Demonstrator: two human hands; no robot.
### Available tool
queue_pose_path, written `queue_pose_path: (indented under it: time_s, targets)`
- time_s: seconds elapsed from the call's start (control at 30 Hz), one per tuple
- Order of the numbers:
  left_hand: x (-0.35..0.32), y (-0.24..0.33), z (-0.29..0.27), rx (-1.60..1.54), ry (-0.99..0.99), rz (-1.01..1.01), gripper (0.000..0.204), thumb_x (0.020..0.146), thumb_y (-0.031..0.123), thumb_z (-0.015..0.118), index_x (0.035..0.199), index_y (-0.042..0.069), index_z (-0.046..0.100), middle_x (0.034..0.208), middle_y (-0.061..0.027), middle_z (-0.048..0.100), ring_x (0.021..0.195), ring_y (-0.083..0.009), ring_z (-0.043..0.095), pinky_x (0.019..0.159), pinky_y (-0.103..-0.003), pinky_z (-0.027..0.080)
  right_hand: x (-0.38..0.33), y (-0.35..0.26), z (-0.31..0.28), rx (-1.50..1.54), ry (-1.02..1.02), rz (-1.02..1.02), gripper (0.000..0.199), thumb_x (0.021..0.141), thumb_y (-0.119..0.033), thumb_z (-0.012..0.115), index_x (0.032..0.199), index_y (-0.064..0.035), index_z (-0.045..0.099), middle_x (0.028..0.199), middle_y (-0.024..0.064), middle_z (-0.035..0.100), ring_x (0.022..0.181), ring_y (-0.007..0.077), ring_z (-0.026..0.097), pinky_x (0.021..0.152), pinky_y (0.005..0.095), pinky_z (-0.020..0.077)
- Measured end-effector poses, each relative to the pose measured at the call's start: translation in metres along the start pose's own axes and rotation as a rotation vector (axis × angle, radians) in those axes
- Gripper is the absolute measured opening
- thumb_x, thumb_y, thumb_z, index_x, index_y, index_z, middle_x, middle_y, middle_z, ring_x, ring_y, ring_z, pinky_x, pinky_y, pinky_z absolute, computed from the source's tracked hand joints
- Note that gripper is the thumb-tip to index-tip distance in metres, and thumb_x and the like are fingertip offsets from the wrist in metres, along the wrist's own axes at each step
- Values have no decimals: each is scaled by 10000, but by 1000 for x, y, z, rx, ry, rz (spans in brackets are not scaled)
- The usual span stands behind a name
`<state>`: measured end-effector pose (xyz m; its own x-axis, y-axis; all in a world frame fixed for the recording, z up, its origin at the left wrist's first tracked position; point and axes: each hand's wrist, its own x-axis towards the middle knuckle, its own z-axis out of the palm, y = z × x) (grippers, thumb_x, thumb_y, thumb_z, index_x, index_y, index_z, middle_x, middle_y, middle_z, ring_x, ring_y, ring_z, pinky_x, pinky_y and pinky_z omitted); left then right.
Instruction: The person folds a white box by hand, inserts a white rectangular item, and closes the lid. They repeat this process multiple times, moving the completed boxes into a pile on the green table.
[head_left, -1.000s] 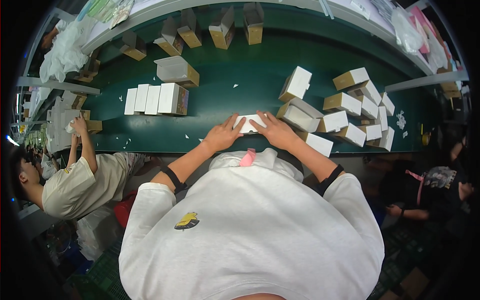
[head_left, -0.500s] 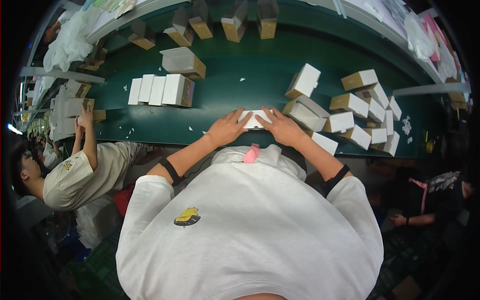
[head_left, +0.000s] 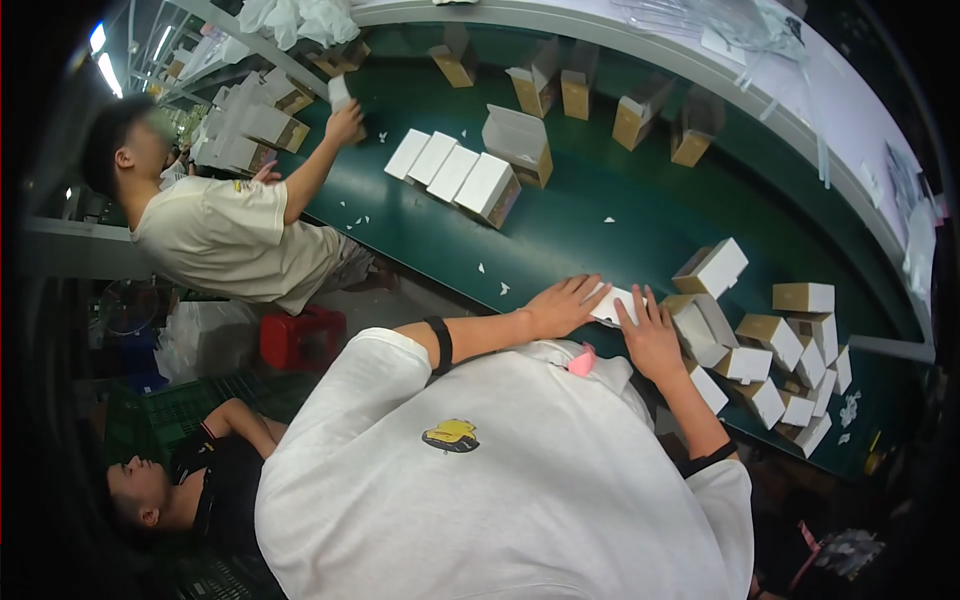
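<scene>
The left hand [head_left: 562, 308] and right hand [head_left: 653, 340] rest slightly spread fingers on opposite ends of a white box [head_left: 611, 304]

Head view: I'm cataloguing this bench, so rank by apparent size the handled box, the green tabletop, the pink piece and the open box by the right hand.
1. Green tabletop
2. Open box
3. Handled box, partly covered, so its true size is unsure
4. Pink piece

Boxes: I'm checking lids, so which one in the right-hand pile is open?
The box nearest the right hand: its inside shows, while its neighbours look shut.
</scene>
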<state>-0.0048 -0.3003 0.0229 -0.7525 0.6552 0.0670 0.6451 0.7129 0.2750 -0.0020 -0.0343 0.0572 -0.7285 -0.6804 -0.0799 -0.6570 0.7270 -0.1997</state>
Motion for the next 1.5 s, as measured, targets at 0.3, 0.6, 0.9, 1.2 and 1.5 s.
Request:
queue_pose_path:
  time_s: [0.3,0.6,0.9,1.2,1.5]
  targets:
    - [-4,1,2,-9,-97,-70,846,931,424,715,1612,74,355,1553,-297,398,1347,-452,486,1130,-526,404,-2,-29,20,23,183,-14,538,888,-374,752,1356,-119,674,1600,141,465,1525,367,357,1216,677,253]
    - [3,3,0,-242,35,-79,913,898,475,748,1623,87,351,1541,-282,396,1374,-468,442,1171,-537,355,-23,-32,25,228,328,27,333,853,-297,786,1131,-116,756,1478,95,575,1443,321,467,1216,635,299]
    - [3,5,11,-444,134,-178,724,926,377,745,1553,101,509,1480,-267,460,1357,-458,452,1138,-508,395,-11,-21,36,363,476,-51,208,821,-189,828,984,-94,739,1393,119,639,1370,341,553,1196,602,363]
    - [15,20,24,-551,282,-306,587,957,259,721,1504,98,580,1430,-229,491,1306,-418,475,1119,-475,411,18,-22,34,536,589,223,181,834,-119,823,958,-45,714,1347,156,661,1348,379,571,1143,547,456]
    - [15,22,33,-523,305,-319,587,945,237,730,1500,109,589,1408,-219,494,1306,-419,473,1128,-468,397,8,-16,41,589,580,129,180,834,-113,821,963,-35,723,1346,154,667,1360,381,569,1154,545,451]
